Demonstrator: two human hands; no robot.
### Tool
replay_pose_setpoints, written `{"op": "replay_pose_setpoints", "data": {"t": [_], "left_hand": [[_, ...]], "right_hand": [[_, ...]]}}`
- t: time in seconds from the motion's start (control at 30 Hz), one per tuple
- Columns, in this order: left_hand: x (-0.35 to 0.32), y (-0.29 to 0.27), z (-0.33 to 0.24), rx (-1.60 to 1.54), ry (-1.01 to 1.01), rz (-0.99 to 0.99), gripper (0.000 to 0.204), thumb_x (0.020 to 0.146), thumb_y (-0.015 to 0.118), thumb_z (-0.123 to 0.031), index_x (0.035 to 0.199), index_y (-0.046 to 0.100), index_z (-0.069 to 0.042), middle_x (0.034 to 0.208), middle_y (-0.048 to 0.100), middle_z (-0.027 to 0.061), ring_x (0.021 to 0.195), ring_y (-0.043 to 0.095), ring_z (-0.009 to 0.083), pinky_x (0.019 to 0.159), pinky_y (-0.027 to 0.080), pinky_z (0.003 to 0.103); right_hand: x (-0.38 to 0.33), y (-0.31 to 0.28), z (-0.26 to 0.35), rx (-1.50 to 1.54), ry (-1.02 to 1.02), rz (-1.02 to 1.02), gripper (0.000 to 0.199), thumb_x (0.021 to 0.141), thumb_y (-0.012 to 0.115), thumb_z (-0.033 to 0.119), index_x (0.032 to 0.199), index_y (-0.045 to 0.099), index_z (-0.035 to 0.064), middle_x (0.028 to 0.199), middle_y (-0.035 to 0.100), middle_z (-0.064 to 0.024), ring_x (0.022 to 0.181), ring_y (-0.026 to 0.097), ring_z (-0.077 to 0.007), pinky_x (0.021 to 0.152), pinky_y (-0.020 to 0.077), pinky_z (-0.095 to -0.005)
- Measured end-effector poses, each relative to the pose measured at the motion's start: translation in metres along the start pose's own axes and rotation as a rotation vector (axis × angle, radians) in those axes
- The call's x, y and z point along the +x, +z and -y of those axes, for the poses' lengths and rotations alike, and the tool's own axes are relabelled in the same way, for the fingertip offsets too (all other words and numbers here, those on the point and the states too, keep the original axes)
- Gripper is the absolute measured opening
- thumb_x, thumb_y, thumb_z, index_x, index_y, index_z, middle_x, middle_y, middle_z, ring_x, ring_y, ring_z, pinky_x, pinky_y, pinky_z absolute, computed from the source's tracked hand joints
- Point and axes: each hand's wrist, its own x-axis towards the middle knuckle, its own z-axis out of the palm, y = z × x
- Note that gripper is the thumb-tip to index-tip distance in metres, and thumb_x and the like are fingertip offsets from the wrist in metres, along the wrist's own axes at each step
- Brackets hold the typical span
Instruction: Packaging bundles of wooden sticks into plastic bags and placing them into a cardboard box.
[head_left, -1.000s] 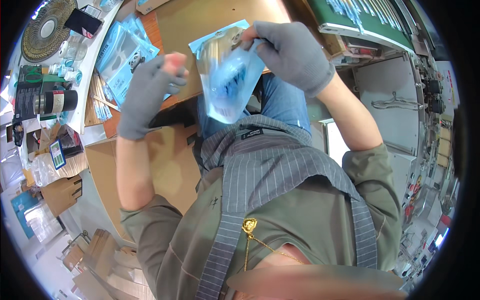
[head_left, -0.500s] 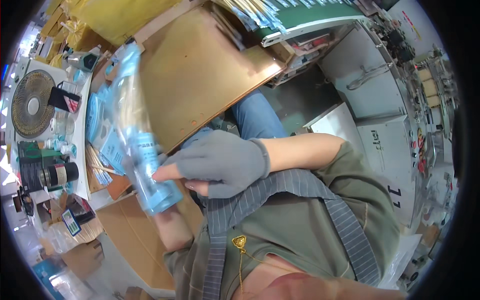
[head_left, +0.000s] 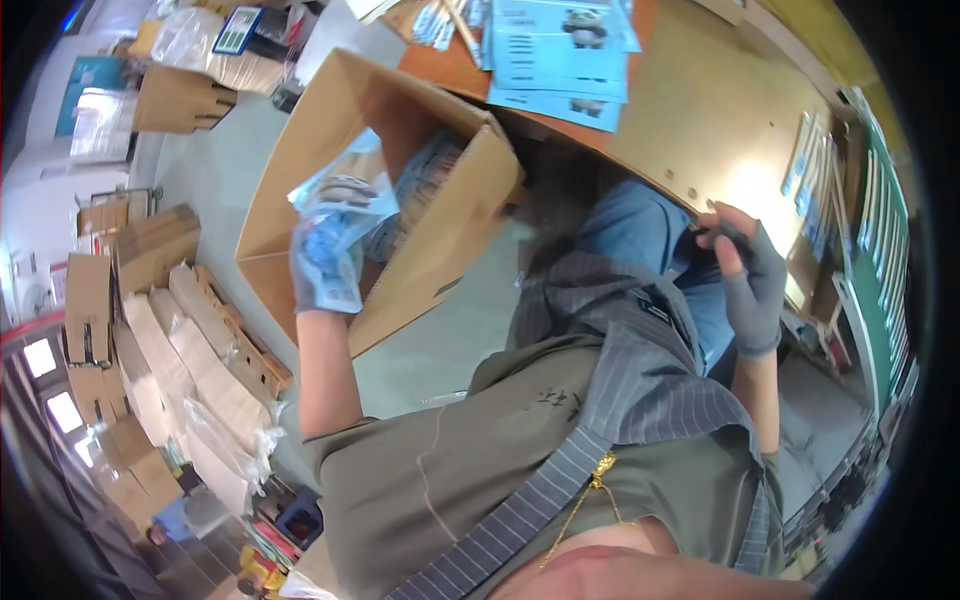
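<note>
My left hand (head_left: 303, 268), in a grey fingerless glove, is closed round a clear and blue plastic pouch (head_left: 340, 225). It holds the pouch at the mouth of an open cardboard box (head_left: 450, 235) on my left. Inside the box, similar pouches (head_left: 425, 190) with tan contents lie against the far wall. My right hand (head_left: 757, 290), also gloved, hovers beside the near edge of the tan worktable (head_left: 690, 120). Its fingers are loosely bent and apart, and nothing shows in them.
Blue printed bags (head_left: 555, 60) lie on the table's left part. Thin sticks with blue ends (head_left: 815, 185) rest at its right, beside a green surface (head_left: 880, 270) holding more. Cardboard boxes (head_left: 90, 310) and long wrapped bundles (head_left: 185, 330) stand on the floor at left.
My view and body have turned left. The pouch has gone from above the table to the cardboard box in my left hand. My right hand has come away from the pouch.
</note>
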Motion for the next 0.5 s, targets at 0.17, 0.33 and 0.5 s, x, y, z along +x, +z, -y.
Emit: {"op": "replay_pose_setpoints", "data": {"t": [0.17, 0.33, 0.5], "left_hand": [[0.043, -0.133, 0.097, -0.537, -0.565, -0.103, 0.031, 0.091, 0.048, -0.020, 0.110, 0.058, 0.002, 0.111, 0.062, 0.0177, 0.109, 0.055, 0.0293, 0.101, 0.042, 0.040], [0.105, -0.142, 0.171, -0.098, -0.755, -0.307, 0.047, 0.088, 0.054, -0.041, 0.112, 0.057, -0.001, 0.106, 0.062, 0.0152, 0.088, 0.064, 0.0242, 0.075, 0.055, 0.038], [0.140, -0.174, 0.217, 0.452, -1.112, -0.225, 0.079, 0.080, 0.062, -0.057, 0.135, 0.039, -0.004, 0.109, 0.057, 0.0209, 0.091, 0.060, 0.0369, 0.076, 0.052, 0.048]], "right_hand": [[0.015, 0.015, -0.004, -0.084, 0.033, -0.015, 0.031, 0.093, 0.051, 0.009, 0.122, 0.054, -0.0035, 0.105, 0.063, -0.0104, 0.089, 0.058, -0.0150, 0.083, 0.0450, -0.0273], [0.028, 0.036, -0.005, -0.096, 0.083, -0.067, 0.030, 0.093, 0.051, 0.009, 0.120, 0.054, -0.0037, 0.105, 0.063, -0.0106, 0.089, 0.058, -0.0148, 0.083, 0.0448, -0.0271], [0.031, 0.044, -0.001, -0.187, 0.084, -0.074, 0.027, 0.092, 0.053, 0.008, 0.115, 0.057, -0.0048, 0.100, 0.064, -0.0118, 0.090, 0.061, -0.0172, 0.082, 0.0478, -0.0296]]}}
